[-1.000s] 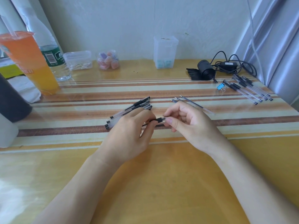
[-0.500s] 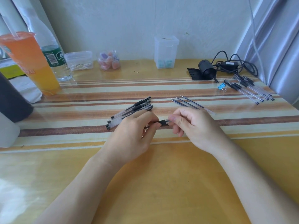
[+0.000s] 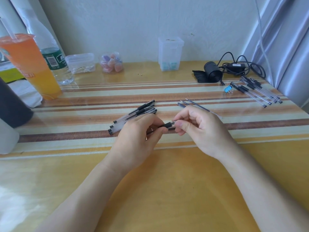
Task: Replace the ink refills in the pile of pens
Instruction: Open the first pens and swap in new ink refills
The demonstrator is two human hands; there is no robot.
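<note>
A black-gripped pen (image 3: pixel 167 126) hangs just above the striped table between both hands. My left hand (image 3: pixel 137 139) grips its barrel end, which is hidden under the fingers. My right hand (image 3: pixel 199 129) pinches the tip end with thumb and forefinger. A pile of clear pens with black grips (image 3: pixel 133 114) lies just behind my left hand. Three loose ink refills (image 3: pixel 197 105) lie behind my right hand, partly hidden by it.
More pens (image 3: pixel 257 91) and a blue binder clip (image 3: pixel 227 89) lie at the right rear, near a black cable bundle (image 3: pixel 234 69). An orange drink cup (image 3: pixel 31 66), a water bottle (image 3: pixel 55 61) and small clear boxes (image 3: pixel 169 54) stand along the back.
My hands hold nearly the same spot. The right hand's fingers have shifted slightly along the pen's tip end.
</note>
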